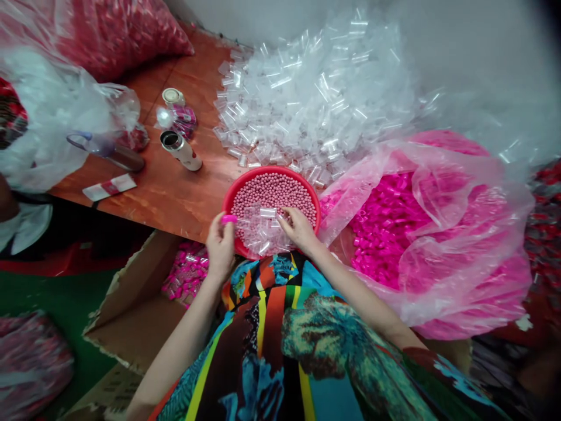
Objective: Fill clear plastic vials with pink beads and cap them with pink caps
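Observation:
My left hand (220,245) is closed on a bright pink plastic cap (228,219) at the left rim of the red basin (228,202). Above the basin, my right hand (298,228) has its thumb and fingers pinched at the end of a clear plastic tube (268,213). Small pink beads (274,190) fill the basin's far part. Several more clear tubes (262,240) lie on the beads at the near side, below my right fingers.
A large heap of clear tubes (307,99) covers the table (175,202) behind the basin. On the right is a plastic bag (464,251) of pink caps (381,234). An open tumbler (182,151) stands left. Below the edge, a cardboard box (135,298) holds pink pieces (188,272).

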Tool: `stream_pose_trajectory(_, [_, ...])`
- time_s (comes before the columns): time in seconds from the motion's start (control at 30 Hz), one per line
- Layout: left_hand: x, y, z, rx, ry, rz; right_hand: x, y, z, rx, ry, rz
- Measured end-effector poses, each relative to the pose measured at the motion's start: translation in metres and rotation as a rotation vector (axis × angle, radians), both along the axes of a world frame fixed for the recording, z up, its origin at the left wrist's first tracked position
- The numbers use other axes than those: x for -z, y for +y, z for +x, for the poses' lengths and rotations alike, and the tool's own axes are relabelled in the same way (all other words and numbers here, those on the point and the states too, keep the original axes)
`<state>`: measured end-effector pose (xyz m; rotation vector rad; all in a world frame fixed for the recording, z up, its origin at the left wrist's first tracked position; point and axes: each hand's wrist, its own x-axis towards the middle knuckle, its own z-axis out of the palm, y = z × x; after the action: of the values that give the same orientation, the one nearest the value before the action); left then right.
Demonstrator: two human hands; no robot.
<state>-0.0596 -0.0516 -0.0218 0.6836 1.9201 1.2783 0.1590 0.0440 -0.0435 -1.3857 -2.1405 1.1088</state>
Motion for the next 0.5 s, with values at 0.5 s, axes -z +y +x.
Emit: stream_pose_trajectory(0.5, [0.004,0.027,0.0,0.56,0.864,0.094,0.016,0.032,-0.022,0.026,0.085,-0.237])
